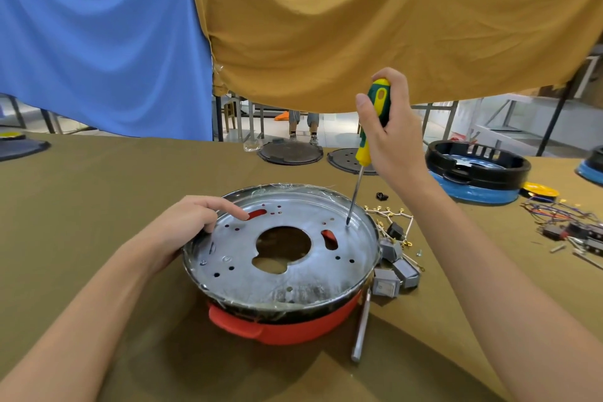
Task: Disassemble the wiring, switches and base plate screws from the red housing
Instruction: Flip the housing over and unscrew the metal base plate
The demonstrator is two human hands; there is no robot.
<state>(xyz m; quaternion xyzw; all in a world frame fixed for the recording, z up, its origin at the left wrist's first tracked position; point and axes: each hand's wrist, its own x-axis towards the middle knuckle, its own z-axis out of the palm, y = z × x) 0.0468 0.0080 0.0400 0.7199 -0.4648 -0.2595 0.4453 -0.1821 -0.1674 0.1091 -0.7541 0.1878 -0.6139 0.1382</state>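
The red housing (277, 326) stands in the middle of the table with its silver base plate (238, 248) facing up. My left hand (182, 225) grips the housing's left rim, index finger stretched onto the plate. My right hand (388, 127) holds a green and yellow screwdriver (372, 127) nearly upright. Its tip sits on the plate near the right rim at a screw (347, 224). Grey switches (396, 271) and white wiring with gold terminals (391, 214) lie loose just right of the housing.
A metal rod (362, 326) lies at the housing's right front. A black and blue housing (476, 170) stands at the far right, a tangle of coloured wires (567, 222) beside it. Two dark round plates (290, 152) lie at the far edge. Blue and mustard cloths hang behind.
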